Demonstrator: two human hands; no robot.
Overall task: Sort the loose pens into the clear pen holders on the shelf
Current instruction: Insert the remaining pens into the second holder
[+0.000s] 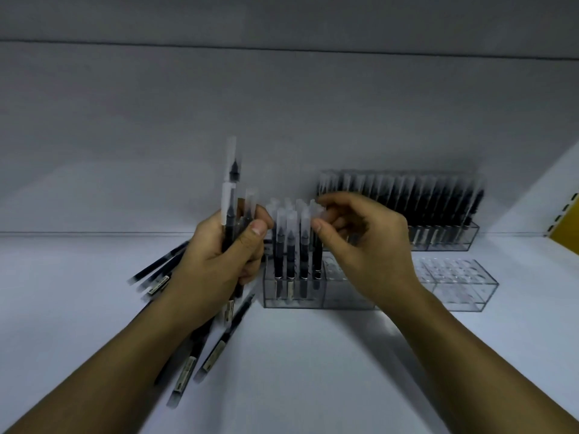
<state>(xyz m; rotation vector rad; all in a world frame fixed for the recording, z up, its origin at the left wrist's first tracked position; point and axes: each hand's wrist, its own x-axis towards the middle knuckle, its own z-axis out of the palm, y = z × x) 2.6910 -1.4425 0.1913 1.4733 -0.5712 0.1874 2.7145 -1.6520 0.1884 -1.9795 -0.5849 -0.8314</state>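
My left hand [219, 261] grips a bundle of black pens with clear caps [229, 195], held upright left of centre. My right hand [360, 242] pinches the clear cap of one pen [317, 242] that stands in the near clear pen holder [300, 296]. That holder carries several upright pens on its left side; its right holes are partly hidden by my right hand. More loose pens [200, 349] lie on the white shelf [297, 371] under and beside my left forearm.
A full clear holder of black pens [438, 211] stands against the back wall at the right. Next to my right wrist sits an empty clear holder [460, 286]. A yellow object [567, 236] shows at the right edge. The shelf above overhangs.
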